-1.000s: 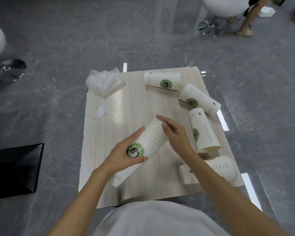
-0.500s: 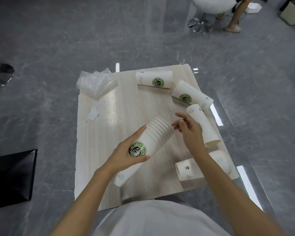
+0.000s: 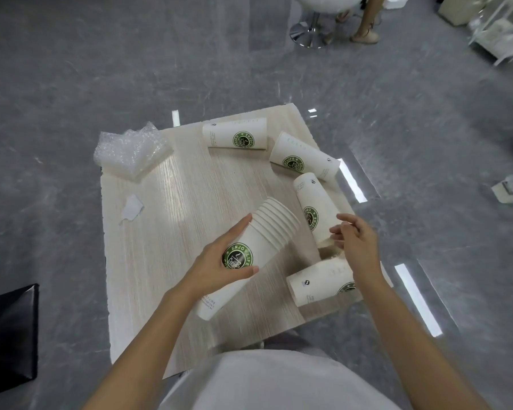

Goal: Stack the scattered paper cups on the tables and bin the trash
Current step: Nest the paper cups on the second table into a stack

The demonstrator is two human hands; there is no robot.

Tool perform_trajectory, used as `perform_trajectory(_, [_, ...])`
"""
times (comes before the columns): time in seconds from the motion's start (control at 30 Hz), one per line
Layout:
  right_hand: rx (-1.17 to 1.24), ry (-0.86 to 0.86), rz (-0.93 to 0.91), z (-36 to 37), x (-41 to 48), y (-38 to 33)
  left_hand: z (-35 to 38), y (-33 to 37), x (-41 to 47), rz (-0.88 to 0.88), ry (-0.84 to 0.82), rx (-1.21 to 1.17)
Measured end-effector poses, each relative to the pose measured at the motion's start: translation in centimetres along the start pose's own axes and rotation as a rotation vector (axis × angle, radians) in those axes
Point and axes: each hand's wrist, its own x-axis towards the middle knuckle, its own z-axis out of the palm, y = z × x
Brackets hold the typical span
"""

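Paper cups are the job in hand: the nested stack [image 3: 273,229] lies tilted in the left hand [image 3: 216,267], thumb under the green logo and fingers curled over the top. Its mouth points up and away, and its base sits low over the table [image 3: 166,261]. Whether the base rests on the wood I cannot tell. That grip has not changed in the last second.

What has changed is the right hand [image 3: 357,247]. A second ago its fingers sat on the stack's rims, and half a second ago it had lifted off and swung right. Now it is at the wide end of the middle cup [image 3: 313,202], which lies on its side just beside the stack. Its fingers [image 3: 348,220] are loosely curled and spread, holding nothing, and whether the tips already touch that cup's rim is unclear.

I read this as one cup seated and the next pick begun. Loose cups remain on their sides along the right of the table: the far cup [image 3: 234,137], the second cup [image 3: 304,156], the middle cup, and the near cup [image 3: 317,284] under the right forearm. A rim showing beneath the right hand may be a fifth. The bubble wrap [image 3: 131,150] and scrap [image 3: 132,207] lie untouched on the left, so binning has not started
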Motion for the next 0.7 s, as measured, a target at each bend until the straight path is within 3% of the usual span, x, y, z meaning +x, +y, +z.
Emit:
perform_trajectory(0.17, [-0.022, 0.047, 0.100, -1.0, 0.3, 1.0, 0.3, 0.1, 0.3, 0.008, -0.014, -0.001])
perform_trajectory(0.53, [-0.073, -0.038, 0.208, 1.3, 1.1, 0.2, -0.1, -0.2, -0.2, 0.001, 0.016, 0.004])
perform_trajectory(0.7, [0.165, 0.014, 0.302, 2.4, 1.4, 0.3, -0.3, -0.4, -0.6, -0.002, 0.030, 0.001])
